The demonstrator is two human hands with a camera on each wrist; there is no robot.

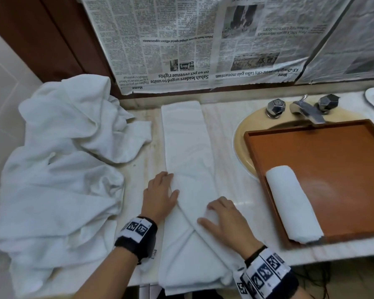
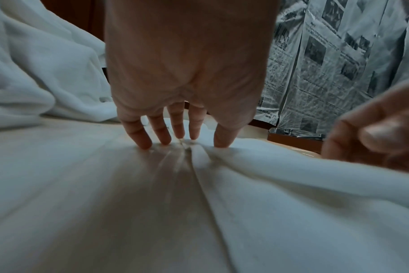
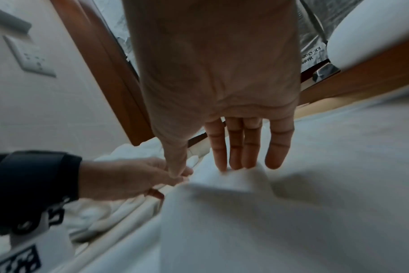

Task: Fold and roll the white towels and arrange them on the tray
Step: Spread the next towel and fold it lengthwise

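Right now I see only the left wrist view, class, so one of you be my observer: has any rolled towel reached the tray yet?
Observer: Yes, one rolled towel lies in the tray, along its left rim.
Operator: Where does the tray sit?
Observer: Over the sink, just in front of the faucet.
Operator: What is the right hand doing?
Observer: The right hand lies flat on a corner of the long folded towel, which is turned diagonally across the strip.
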